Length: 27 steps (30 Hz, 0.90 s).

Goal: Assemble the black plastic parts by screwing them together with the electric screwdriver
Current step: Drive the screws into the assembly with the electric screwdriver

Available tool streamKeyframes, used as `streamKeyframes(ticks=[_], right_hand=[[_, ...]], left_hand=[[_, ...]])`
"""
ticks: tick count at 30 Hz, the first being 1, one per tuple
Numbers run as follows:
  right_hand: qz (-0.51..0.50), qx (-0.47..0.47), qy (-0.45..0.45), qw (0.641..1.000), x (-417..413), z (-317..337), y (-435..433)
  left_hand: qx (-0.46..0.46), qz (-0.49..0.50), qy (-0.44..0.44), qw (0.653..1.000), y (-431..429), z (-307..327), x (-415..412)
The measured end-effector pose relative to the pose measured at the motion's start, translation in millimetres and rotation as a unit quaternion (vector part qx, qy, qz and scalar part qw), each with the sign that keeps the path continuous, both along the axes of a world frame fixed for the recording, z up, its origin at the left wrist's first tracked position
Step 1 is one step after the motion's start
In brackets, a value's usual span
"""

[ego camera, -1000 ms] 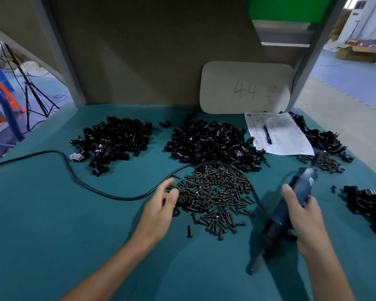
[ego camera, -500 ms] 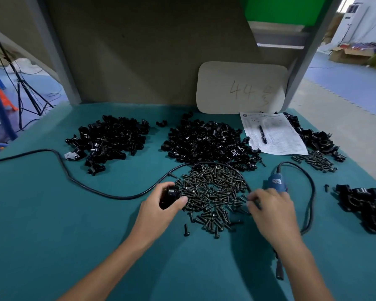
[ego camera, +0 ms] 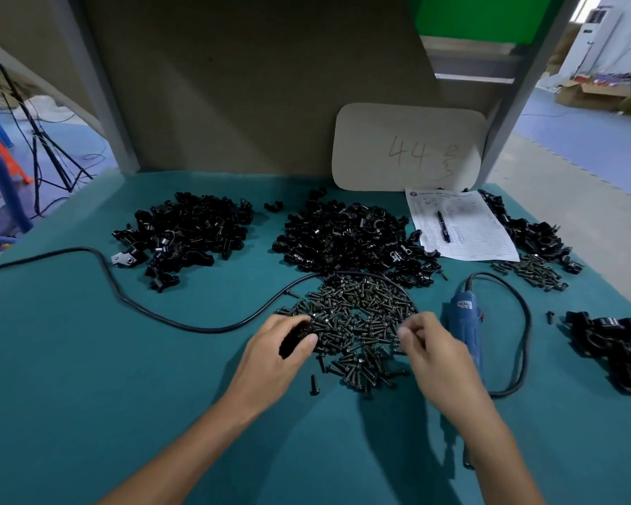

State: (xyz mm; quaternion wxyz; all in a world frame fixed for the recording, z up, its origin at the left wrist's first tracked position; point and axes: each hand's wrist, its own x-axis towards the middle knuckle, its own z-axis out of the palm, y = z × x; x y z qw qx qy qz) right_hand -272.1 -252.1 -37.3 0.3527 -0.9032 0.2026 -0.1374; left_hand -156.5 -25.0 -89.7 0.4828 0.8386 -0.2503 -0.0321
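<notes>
**Desk:** What does the person hold at the teal worktop (ego camera: 70, 377)?

**Caption:** The left hand (ego camera: 270, 362) curls thumb and fingers round a small black plastic part (ego camera: 295, 338). Its grip is closed on the part at the left rim of the screw heap (ego camera: 357, 318). The part is dark, glossy and largely hidden by the fingers.

**Desk:** And the other hand?

**Caption:** The right hand (ego camera: 438, 355) hovers at the heap's right rim with its fingertips drawn together. Blur hides whether that grip pinches a screw. The blue electric screwdriver (ego camera: 465, 329) lies just beside it on the worktop, bit end toward the person. Its black cord (ego camera: 161, 315) loops out to the right, arcs round the heap's far side and runs off the left edge.

**Desk:** Where is there room?

**Caption:** Bare cloth shows at near left, between the cord and the left forearm. At the back lie a left pile (ego camera: 186, 235) and a middle pile (ego camera: 347, 242) of black parts, the middle one meeting the screws. A printed sheet (ego camera: 467, 235) with a pen (ego camera: 443, 226) lies back right, below a board (ego camera: 408, 147) marked "44". Near the right edge, a cluster of parts (ego camera: 612, 344) sits just beyond the cord loop, well apart from both hands. One loose screw (ego camera: 313, 384) lies just on the near side of the heap.
</notes>
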Motion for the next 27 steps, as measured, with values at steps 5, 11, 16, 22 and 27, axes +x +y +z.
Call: streamKeyframes(ticks=[5,11,16,22,27], right_hand=[[0.048,0.249,-0.061,0.965,14,-11,34],[0.082,0.354,-0.081,0.928,29,-17,52],[0.061,0.331,-0.07,0.939,40,-21,57],[0.068,0.347,-0.061,0.933,43,-26,56],[0.106,0.3,-0.037,0.947,45,-25,54]], left_hand=[[0.012,-0.02,-0.027,0.999,1,3,-1],[0.021,-0.028,-0.06,0.998,1,3,-2],[0.038,-0.044,-0.084,0.995,1,4,-3],[0.044,-0.047,-0.096,0.993,1,5,-4],[0.053,-0.052,-0.111,0.991,1,6,-6]])
